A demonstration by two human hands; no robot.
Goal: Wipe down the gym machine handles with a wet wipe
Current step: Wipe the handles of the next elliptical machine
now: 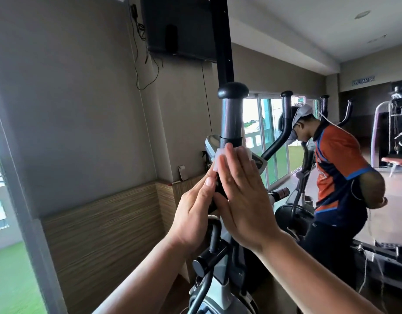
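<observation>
The grey-and-black elliptical machine (220,264) stood before me, beside the beige wall with its wood-grain lower panel (100,227). Its upright grey handle with a black mushroom cap (232,118) rose in front of my face. My right hand (243,200) lay flat against the handle's lower part, fingers (229,164) straight and together, pressing the thin white wet wipe (60,158) onto the bar just below the black collar. My left hand (195,214) cupped the bar from the opposite side, fingers curled round it, thumb touching the wipe's lower edge.
</observation>
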